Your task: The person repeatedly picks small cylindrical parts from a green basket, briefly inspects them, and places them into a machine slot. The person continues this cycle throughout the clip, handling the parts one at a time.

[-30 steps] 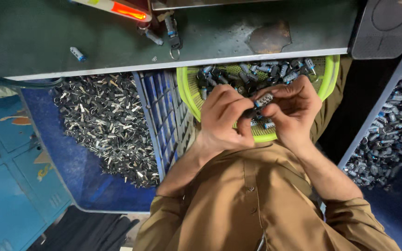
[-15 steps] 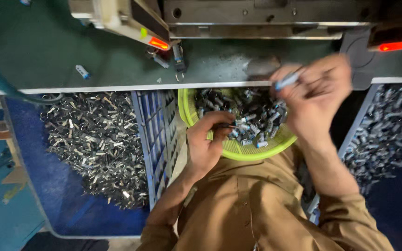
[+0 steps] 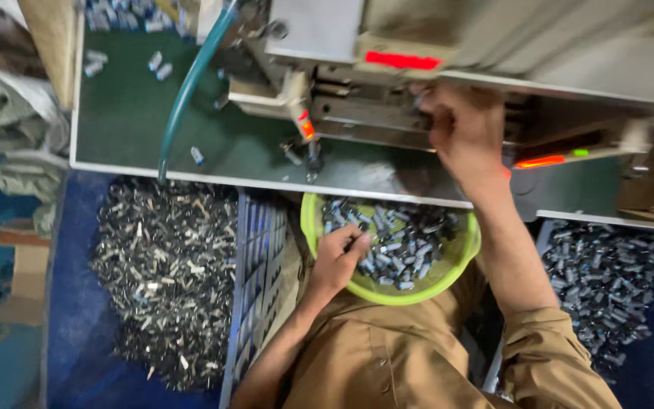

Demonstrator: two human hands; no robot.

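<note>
Feeding step: right hand (image 3: 467,132) at twelve o'clock presses into the machine (image 3: 387,91), its grip state hidden; left hand (image 3: 340,257) pinches small metal parts (image 3: 403,246) in the green bowl (image 3: 387,291).

Next calls for lifting one part cleanly.

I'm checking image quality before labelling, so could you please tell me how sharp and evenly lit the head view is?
Head view: motion-smeared, edges soft throughout; right hand at the machine is blurred; left hand in the green bowl reads a little clearer; red indicator lights bloom; the blue floor corners fall dim.

Right hand (image 3: 467,129) at machine (image 3: 387,83); left hand (image 3: 340,257) in bowl (image 3: 463,257).
</note>
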